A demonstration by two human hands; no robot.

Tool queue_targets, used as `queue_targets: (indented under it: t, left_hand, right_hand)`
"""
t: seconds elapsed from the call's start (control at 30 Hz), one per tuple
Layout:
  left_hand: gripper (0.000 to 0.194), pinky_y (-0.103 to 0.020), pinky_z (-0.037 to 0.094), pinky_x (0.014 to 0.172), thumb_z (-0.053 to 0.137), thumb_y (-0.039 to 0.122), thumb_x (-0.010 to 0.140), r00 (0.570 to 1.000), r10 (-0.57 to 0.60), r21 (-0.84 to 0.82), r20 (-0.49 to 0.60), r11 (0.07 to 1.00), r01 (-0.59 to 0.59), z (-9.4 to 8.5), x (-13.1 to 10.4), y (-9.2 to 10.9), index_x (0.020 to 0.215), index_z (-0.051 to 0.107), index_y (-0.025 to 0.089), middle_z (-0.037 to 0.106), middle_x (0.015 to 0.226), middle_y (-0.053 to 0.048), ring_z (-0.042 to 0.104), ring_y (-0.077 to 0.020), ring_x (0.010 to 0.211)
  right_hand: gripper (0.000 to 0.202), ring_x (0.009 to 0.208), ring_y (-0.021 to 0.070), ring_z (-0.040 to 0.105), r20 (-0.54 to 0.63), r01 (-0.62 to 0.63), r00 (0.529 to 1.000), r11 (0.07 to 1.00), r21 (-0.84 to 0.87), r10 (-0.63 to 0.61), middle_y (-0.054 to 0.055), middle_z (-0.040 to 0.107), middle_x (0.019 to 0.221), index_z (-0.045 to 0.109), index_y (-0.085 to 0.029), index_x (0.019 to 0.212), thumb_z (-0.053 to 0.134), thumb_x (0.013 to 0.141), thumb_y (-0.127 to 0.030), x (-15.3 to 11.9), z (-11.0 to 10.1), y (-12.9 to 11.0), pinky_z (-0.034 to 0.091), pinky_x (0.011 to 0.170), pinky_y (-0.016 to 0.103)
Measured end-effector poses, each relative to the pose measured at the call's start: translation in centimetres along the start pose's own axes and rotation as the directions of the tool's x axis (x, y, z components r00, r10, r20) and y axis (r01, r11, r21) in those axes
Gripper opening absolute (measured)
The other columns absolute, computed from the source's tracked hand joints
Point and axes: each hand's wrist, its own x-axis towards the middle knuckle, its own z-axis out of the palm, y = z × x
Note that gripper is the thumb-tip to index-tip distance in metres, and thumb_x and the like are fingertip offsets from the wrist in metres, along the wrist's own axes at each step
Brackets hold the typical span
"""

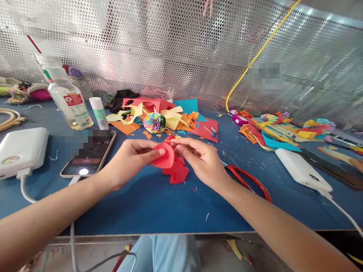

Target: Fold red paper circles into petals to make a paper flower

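Note:
My left hand (133, 158) pinches a round piece of red paper (164, 160) between thumb and fingers. From the other side, my right hand (200, 156) closes its thumb and fingers at the paper's right edge. How much of the paper lies inside the right fingers is partly hidden. Below the hands, cut red paper scraps (179, 175) lie on the blue table (159, 211). Behind them sits a multicoloured ball of folded paper (154, 122). Scissors with red handles (251, 181) rest beside my right wrist, their blades partly hidden.
At left are a glass bottle (69, 98), a glue stick (99, 113), a phone (90, 155) and a white power bank (24, 151) with a cable. Coloured paper offcuts (176, 117) lie at the back. Another power bank (303, 170) lies right. A perforated metal screen (176, 49) stands behind.

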Motion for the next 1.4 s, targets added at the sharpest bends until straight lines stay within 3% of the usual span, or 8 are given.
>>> queue_targets:
  t: [0.1, 0.2, 0.37, 0.57, 0.7, 0.93, 1.17, 1.4]
  left_hand:
    - [0.009, -0.021, 0.051, 0.058, 0.070, 0.024, 0.068, 0.998, -0.058, -0.113, 0.009, 0.992, 0.058, 0.1, -0.1, 0.0, 0.073, 0.066, 0.017, 0.067, 0.066, 0.001, 0.060, -0.0101, 0.060]
    - [0.010, -0.022, 0.050, 0.057, 0.071, 0.023, 0.066, 0.998, -0.062, -0.072, -0.006, 0.996, 0.062, 0.0, -0.1, 0.0, 0.070, 0.065, 0.017, 0.066, 0.065, 0.001, 0.060, -0.0110, 0.059]
    - [0.007, -0.025, 0.048, 0.059, 0.068, 0.025, 0.069, 0.991, 0.131, 0.218, -0.023, 0.968, -0.122, -0.4, -0.2, 0.0, 0.070, 0.069, 0.018, 0.065, 0.068, -0.001, 0.057, -0.0133, 0.063]
    - [0.007, -0.022, 0.043, 0.054, 0.065, 0.021, 0.072, 0.956, 0.289, 0.374, -0.051, 0.893, -0.250, -0.4, -0.7, 0.1, 0.074, 0.072, 0.020, 0.066, 0.068, 0.000, 0.056, -0.0116, 0.062]
    - [0.004, -0.018, 0.042, 0.048, 0.069, 0.023, 0.069, 0.977, 0.212, 0.327, -0.012, 0.925, -0.196, -0.1, -0.8, 0.3, 0.071, 0.072, 0.021, 0.065, 0.064, 0.002, 0.054, -0.0091, 0.057]
    - [0.011, -0.018, 0.054, 0.056, 0.067, 0.027, 0.072, 0.992, 0.102, 0.118, 0.074, 0.987, -0.110, 0.1, -0.8, 0.3, 0.081, 0.073, 0.024, 0.069, 0.074, 0.002, 0.060, -0.0106, 0.065]
    - [0.011, -0.016, 0.055, 0.053, 0.067, 0.026, 0.073, 0.985, 0.166, 0.174, 0.046, 0.970, -0.172, 0.1, -1.1, 0.3, 0.081, 0.073, 0.024, 0.070, 0.074, 0.002, 0.063, -0.0115, 0.066]
    - [0.011, -0.013, 0.054, 0.052, 0.066, 0.023, 0.073, 0.973, 0.231, 0.216, -0.019, 0.951, -0.222, 0.1, -1.0, 0.2, 0.081, 0.073, 0.027, 0.070, 0.070, 0.005, 0.062, -0.0085, 0.059]
  right_hand:
    - [0.022, 0.087, 0.0166, 0.067, 0.093, -0.090, 0.992, 0.993, 0.072, 0.083, 0.001, 0.070, 0.098, 0.065, -0.024, 0.101, 0.062, 0.079, -0.026, 0.2, 0.1, 0.4, 0.057, 0.076, 0.030]
    - [0.025, 0.082, 0.0167, 0.068, 0.109, -0.130, 0.987, 0.983, 0.128, 0.116, 0.000, 0.072, 0.090, 0.066, -0.024, 0.098, 0.068, 0.073, -0.024, 0.1, 0.5, 0.4, 0.057, 0.072, 0.029]
    - [0.025, 0.077, 0.0152, 0.068, 0.085, -0.155, 0.986, 0.969, 0.192, 0.140, -0.001, 0.072, 0.083, 0.068, -0.023, 0.093, 0.072, 0.068, -0.022, -0.1, 0.5, 0.1, 0.056, 0.069, 0.025]
    - [0.019, 0.078, 0.0138, 0.067, 0.061, -0.123, 0.991, 0.982, 0.143, 0.116, -0.001, 0.072, 0.085, 0.070, -0.024, 0.090, 0.071, 0.071, -0.024, -0.2, 0.2, 0.1, 0.054, 0.066, 0.022]
    - [0.016, 0.073, 0.0107, 0.066, 0.031, -0.121, 0.993, 0.983, 0.141, 0.117, -0.004, 0.071, 0.079, 0.070, -0.025, 0.084, 0.073, 0.069, -0.023, -0.2, 0.4, 0.1, 0.052, 0.066, 0.019]
    - [0.011, 0.066, 0.0096, 0.063, 0.004, -0.133, 0.991, 0.984, 0.117, 0.134, -0.004, 0.069, 0.076, 0.068, -0.023, 0.079, 0.072, 0.069, -0.021, 0.0, 0.1, 0.1, 0.050, 0.062, 0.020]
    - [0.011, 0.069, 0.0094, 0.063, -0.006, -0.076, 0.997, 0.996, 0.055, 0.076, -0.004, 0.069, 0.075, 0.067, -0.022, 0.078, 0.073, 0.068, -0.021, 0.0, 0.1, 0.1, 0.050, 0.065, 0.019]
    - [0.012, 0.080, 0.0130, 0.066, 0.040, -0.126, 0.991, 0.992, 0.025, 0.125, -0.003, 0.072, 0.084, 0.071, -0.025, 0.085, 0.065, 0.076, -0.032, 0.0, 0.1, -0.3, 0.051, 0.069, 0.021]
